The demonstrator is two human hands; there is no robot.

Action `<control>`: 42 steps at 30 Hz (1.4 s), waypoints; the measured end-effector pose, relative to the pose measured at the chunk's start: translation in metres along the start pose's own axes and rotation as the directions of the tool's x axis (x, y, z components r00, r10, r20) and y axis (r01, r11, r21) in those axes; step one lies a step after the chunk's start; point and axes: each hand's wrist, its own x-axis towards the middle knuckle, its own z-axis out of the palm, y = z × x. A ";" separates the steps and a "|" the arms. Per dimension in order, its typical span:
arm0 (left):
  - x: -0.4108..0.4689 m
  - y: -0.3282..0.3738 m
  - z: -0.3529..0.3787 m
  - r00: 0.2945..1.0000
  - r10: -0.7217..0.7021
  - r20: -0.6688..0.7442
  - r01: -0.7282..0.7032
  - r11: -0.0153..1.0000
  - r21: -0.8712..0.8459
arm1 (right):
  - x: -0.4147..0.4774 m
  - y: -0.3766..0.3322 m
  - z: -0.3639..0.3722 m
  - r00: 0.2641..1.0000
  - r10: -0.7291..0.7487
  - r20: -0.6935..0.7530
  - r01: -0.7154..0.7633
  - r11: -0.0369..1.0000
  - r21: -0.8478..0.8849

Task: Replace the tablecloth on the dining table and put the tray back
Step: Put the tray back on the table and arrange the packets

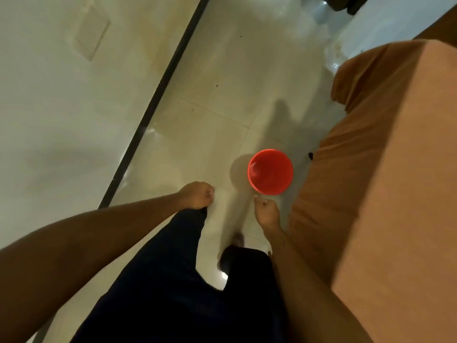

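Left hand (197,195) and right hand (265,209) hang over the floor (210,120), fingers curled in, gripping nothing; a bucket (270,172) stands beside the orange cloth (383,144).

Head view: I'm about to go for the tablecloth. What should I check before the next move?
1. Left hand free: ok, fingers curled, nothing held.
2. Right hand free: ok, fingers curled, nothing held.
3. Tablecloth within reach: ok, the orange cloth hangs close on the right.
4. Old or new cloth: cannot tell.
5. Path clear: not ok, a red bucket stands on the floor just ahead, beside the cloth's hem.
6. Tray located: cannot tell, none in view.
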 end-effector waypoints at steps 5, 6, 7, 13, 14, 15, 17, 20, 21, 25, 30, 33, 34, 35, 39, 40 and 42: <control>0.101 0.025 -0.007 1.000 0.006 0.012 -0.006 1.000 -0.011 | 0.089 -0.010 -0.011 0.999 0.026 -0.033 -0.021 0.989 0.146; 0.125 0.029 -0.006 1.000 0.011 -0.011 -0.011 0.999 -0.033 | 0.115 -0.008 -0.011 0.999 0.018 -0.045 -0.011 0.988 0.152; 0.140 0.031 -0.002 0.999 0.003 -0.041 -0.006 0.998 -0.068 | 0.132 -0.006 -0.011 0.999 0.020 -0.044 -0.012 0.986 0.167; 0.298 0.042 0.054 0.996 -0.008 -0.091 -0.006 0.988 -0.156 | 0.285 0.045 0.016 0.983 0.136 -0.124 -0.092 0.947 0.308; 0.314 0.044 0.060 0.996 0.001 -0.092 -0.016 0.987 -0.162 | 0.300 0.049 0.023 0.981 0.135 -0.138 -0.086 0.945 0.317; 0.334 0.042 0.069 0.995 0.016 -0.097 -0.032 0.985 -0.167 | 0.321 0.059 0.035 0.980 0.132 -0.148 -0.080 0.947 0.311; 0.360 0.035 0.076 0.991 0.036 -0.128 -0.060 0.981 -0.186 | 0.352 0.076 0.058 0.984 0.122 -0.132 -0.076 0.949 0.307; 0.379 0.033 0.079 0.991 0.048 -0.127 -0.075 0.972 -0.221 | 0.379 0.091 0.082 0.983 0.145 -0.110 -0.099 0.934 0.343; 0.383 0.034 0.077 0.990 0.059 -0.126 -0.086 0.971 -0.221 | 0.379 0.087 0.083 0.984 0.141 -0.110 -0.096 0.934 0.344; 0.383 0.037 0.069 0.981 0.090 -0.171 -0.116 0.982 -0.147 | 0.367 0.078 0.080 0.962 0.250 -0.113 -0.159 0.842 0.515; 0.359 0.016 0.055 0.973 0.041 -0.225 -0.079 0.984 -0.160 | 0.343 0.069 0.081 0.972 0.229 -0.055 -0.162 0.820 0.549; 0.348 -0.003 0.046 0.970 0.003 -0.244 -0.058 0.974 -0.217 | 0.331 0.057 0.092 0.993 0.103 -0.049 -0.066 0.871 0.487; 0.345 -0.006 0.043 0.969 -0.016 -0.246 -0.046 0.969 -0.244 | 0.325 0.051 0.093 0.995 0.083 -0.064 -0.044 0.886 0.462; 0.344 -0.008 0.040 0.968 -0.036 -0.248 -0.034 0.961 -0.274 | 0.325 0.048 0.096 0.994 0.057 -0.093 -0.010 0.897 0.443; 0.340 -0.012 0.033 0.981 -0.010 -0.196 -0.037 0.972 -0.231 | 0.323 0.026 0.100 0.983 0.061 -0.175 0.023 0.897 0.442; 0.338 -0.014 0.031 0.982 -0.001 -0.190 -0.036 0.981 -0.190 | 0.320 0.021 0.095 0.976 0.074 -0.203 0.019 0.906 0.423; 0.337 -0.021 0.032 0.980 -0.006 -0.199 -0.022 0.990 -0.137 | 0.315 0.022 0.091 0.968 0.074 -0.239 0.016 0.934 0.356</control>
